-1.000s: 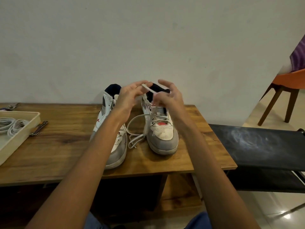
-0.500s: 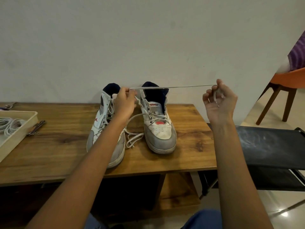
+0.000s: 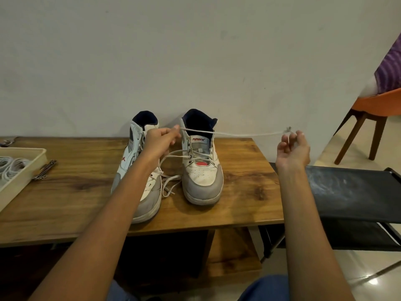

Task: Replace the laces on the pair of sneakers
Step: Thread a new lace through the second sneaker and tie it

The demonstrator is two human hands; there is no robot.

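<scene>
Two white and grey high-top sneakers stand on the wooden table (image 3: pixel 65 192), toes toward me. My forearm hides part of the left sneaker (image 3: pixel 138 170). The right sneaker (image 3: pixel 202 170) has loose lacing in its lower eyelets. A white lace (image 3: pixel 234 133) stretches level between my hands above the right sneaker. My left hand (image 3: pixel 160 140) pinches one part of it beside the shoe's collar. Off the table's right edge, my right hand (image 3: pixel 293 151) holds the lace's frayed end in curled fingers. More loose lace (image 3: pixel 169 183) lies between the shoes.
A cream tray (image 3: pixel 32 166) at the left table edge holds coiled white laces (image 3: pixel 12 168). A small metal tool (image 3: pixel 44 170) lies next to it. A black folding seat (image 3: pixel 351 192) stands right of the table, and an orange chair (image 3: pixel 373 109) behind it.
My hands were close together over the right sneaker; the right hand has drawn the lace far out to the right, and the left hand has dropped slightly beside the shoe's collar.
</scene>
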